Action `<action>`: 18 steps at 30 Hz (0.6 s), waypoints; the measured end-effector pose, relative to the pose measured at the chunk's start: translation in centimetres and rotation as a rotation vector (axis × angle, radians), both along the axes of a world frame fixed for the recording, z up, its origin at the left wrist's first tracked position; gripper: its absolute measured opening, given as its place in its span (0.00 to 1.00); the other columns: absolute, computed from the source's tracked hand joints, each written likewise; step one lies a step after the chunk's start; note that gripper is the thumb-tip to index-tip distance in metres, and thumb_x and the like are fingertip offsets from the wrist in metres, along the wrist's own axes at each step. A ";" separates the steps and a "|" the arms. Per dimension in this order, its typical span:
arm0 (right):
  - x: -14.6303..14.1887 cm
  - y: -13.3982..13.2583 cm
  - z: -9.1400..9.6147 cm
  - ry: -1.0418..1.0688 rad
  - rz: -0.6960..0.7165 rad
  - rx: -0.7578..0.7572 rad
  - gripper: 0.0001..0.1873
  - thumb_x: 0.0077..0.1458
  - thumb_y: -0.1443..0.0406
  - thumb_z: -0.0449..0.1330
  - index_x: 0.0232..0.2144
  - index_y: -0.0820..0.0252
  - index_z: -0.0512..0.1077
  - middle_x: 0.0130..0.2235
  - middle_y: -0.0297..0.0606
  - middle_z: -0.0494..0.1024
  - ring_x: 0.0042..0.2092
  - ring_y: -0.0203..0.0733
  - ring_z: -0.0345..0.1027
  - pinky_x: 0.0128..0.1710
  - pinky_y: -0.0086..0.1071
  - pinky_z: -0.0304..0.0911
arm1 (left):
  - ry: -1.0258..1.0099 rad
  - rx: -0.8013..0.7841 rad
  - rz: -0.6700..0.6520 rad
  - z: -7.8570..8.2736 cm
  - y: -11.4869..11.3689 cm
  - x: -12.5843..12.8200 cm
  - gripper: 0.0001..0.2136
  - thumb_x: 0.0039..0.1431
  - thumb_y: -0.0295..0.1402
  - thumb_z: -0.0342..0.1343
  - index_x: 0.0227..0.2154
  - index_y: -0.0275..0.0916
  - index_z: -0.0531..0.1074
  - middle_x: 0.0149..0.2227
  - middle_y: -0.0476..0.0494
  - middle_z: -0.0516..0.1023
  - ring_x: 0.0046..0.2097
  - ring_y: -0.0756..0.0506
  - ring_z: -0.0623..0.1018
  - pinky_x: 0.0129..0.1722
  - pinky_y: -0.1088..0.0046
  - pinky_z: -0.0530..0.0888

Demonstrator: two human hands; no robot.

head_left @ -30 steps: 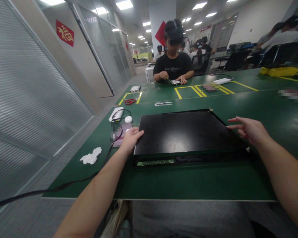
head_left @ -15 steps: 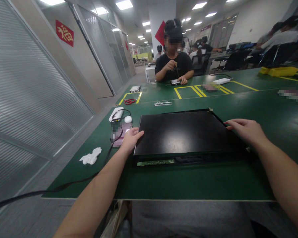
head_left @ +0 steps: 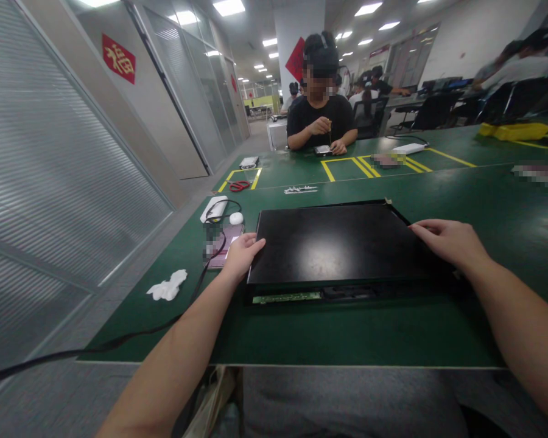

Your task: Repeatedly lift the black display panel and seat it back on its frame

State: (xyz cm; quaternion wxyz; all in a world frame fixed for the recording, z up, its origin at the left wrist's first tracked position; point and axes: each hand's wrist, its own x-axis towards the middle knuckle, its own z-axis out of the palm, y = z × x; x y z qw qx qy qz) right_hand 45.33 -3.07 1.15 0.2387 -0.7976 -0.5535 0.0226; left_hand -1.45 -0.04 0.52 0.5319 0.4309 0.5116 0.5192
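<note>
A flat black screen panel (head_left: 329, 243) lies over a dark frame (head_left: 395, 210) on the green table, slightly askew to it. My left hand (head_left: 243, 255) grips the panel's left edge, thumb on top and fingers at the side. On the opposite side, my right hand (head_left: 450, 240) pinches the panel's right edge near the frame, its fingertips partly hidden. Below the panel's near edge a green circuit board strip (head_left: 287, 298) shows. What lies under the panel is hidden.
Left of the panel are a phone (head_left: 223, 246), a white power strip (head_left: 214, 208), a black cable (head_left: 132, 337) and crumpled tissue (head_left: 168, 286). Beyond lie red scissors (head_left: 240, 186) and small white parts (head_left: 300, 190). A co-worker (head_left: 322, 118) sits opposite, handling a small device.
My right hand has shifted slightly left along the panel's right edge. The left hand and panel stay nearly in place. Across the table, the co-worker's raised hand has moved a little.
</note>
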 end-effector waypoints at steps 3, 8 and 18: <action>0.0 0.0 0.0 -0.024 0.026 0.003 0.21 0.51 0.47 0.57 0.36 0.50 0.83 0.33 0.39 0.82 0.37 0.50 0.73 0.34 0.38 0.63 | 0.009 -0.001 0.002 -0.1 0.1 0.0 0.20 0.41 0.32 0.73 0.36 0.37 0.72 0.33 0.43 0.83 0.36 0.43 0.83 0.44 0.63 0.78; -0.1 0.0 0.1 -0.007 0.024 0.002 0.19 0.51 0.49 0.58 0.34 0.51 0.83 0.33 0.39 0.82 0.38 0.50 0.74 0.36 0.37 0.63 | 0.025 0.016 -0.002 -0.3 0.1 -0.1 0.20 0.41 0.33 0.73 0.37 0.37 0.72 0.33 0.43 0.83 0.38 0.41 0.83 0.45 0.62 0.78; -0.2 0.0 0.1 0.005 0.023 0.014 0.18 0.50 0.51 0.58 0.33 0.52 0.82 0.32 0.38 0.82 0.37 0.49 0.74 0.37 0.37 0.64 | 0.125 0.039 -0.016 -0.7 0.4 -0.2 0.21 0.42 0.36 0.72 0.38 0.36 0.72 0.36 0.41 0.83 0.34 0.43 0.82 0.37 0.66 0.77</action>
